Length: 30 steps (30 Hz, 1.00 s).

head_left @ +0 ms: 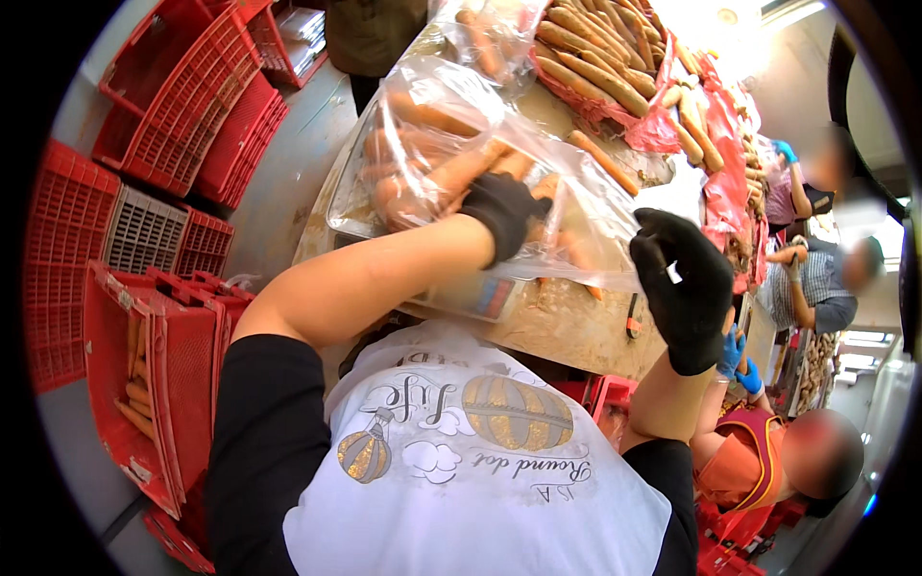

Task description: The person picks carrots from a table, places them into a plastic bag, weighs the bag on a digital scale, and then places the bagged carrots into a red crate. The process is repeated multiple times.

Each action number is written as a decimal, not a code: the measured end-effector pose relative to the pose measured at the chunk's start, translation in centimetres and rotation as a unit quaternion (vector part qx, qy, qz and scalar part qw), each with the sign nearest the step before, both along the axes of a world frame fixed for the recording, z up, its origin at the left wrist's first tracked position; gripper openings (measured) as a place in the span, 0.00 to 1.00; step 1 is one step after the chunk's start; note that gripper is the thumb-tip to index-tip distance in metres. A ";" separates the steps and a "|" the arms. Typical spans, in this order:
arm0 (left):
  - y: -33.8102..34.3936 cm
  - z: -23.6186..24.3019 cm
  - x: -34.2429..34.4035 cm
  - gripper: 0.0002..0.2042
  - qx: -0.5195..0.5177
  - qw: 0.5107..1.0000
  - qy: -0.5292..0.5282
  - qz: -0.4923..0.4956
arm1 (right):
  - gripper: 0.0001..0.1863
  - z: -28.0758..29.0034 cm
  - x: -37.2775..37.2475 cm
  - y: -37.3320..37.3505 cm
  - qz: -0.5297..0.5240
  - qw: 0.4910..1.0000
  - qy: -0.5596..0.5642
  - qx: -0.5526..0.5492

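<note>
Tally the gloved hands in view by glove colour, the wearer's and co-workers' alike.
Black gloves: 2, the left hand in the clear plastic bag of carrots and the right hand at its edge.
Blue gloves: 3.
Total: 5

Grey floor [288, 182], red crates [182, 96] stacked.

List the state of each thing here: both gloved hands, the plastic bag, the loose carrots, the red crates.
left hand: gloved, inside the bag, among carrots
right hand: gloved, gripping the bag's edge
clear plastic bag: open, part filled with carrots
loose carrots: piled on table
red crates: stacked, tilted
</note>
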<state>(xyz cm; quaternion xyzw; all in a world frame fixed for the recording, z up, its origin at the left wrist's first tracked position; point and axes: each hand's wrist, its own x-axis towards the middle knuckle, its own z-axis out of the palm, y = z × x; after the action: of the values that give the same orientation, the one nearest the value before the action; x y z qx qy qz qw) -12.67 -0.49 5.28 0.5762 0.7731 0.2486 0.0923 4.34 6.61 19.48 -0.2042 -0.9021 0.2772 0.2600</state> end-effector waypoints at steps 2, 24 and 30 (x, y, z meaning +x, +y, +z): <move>0.0 3.1 -2.0 0.18 -0.113 0.978 0.146 -0.102 | 0.10 -2.1 1.4 0.4 0.030 0.999 0.016 0.017; -12.3 12.3 -1.7 0.19 0.030 0.986 -0.163 -0.018 | 0.12 -20.9 5.6 2.4 0.110 0.858 0.010 -0.502; -10.1 9.1 1.1 0.21 0.043 0.970 -0.226 -0.082 | 0.08 -18.5 4.3 3.6 0.013 0.846 0.173 -0.505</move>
<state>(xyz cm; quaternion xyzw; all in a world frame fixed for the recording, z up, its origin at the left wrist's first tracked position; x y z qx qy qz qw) -11.54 -10.56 14.42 0.5700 0.6708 0.3968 0.2601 8.65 10.19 1.02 -0.2439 -0.5809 0.7284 0.2690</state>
